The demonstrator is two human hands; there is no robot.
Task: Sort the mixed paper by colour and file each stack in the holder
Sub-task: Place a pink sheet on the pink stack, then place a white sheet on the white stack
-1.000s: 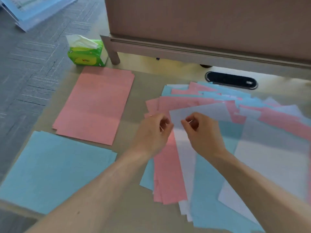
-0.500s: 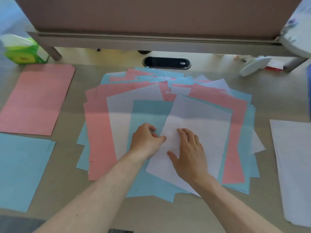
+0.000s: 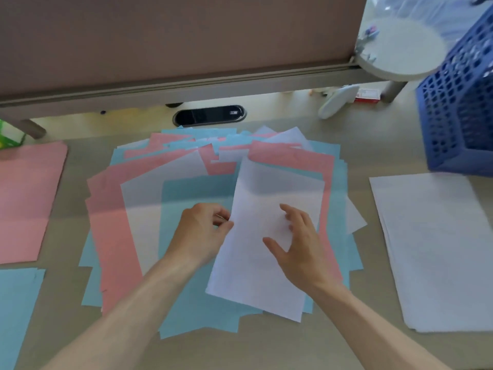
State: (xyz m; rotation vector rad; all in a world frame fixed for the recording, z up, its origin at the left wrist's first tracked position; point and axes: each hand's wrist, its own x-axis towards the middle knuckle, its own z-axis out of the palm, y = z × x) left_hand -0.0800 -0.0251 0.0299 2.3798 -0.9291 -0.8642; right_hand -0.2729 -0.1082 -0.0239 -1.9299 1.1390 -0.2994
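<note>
Paper topping the mixed pile [image 3: 192, 193] at the desk's centre, a white sheet [image 3: 253, 276], is being pinched at its left edge by the left hand [image 3: 197, 233]. The right hand [image 3: 301, 249] is spreading relaxed fingers over it, gripping nothing. The white stack [image 3: 437, 249] is lying to the right, below the blue holder [image 3: 453, 116]. The pink stack [image 3: 29, 198] and blue stack [image 3: 16, 316] are lying to the left. Thin sheets cling, so the blue one beneath risks sliding along and being missorted.

White sheet [image 3: 269, 236] atop fanned mixed pile [image 3: 186, 196]
</note>
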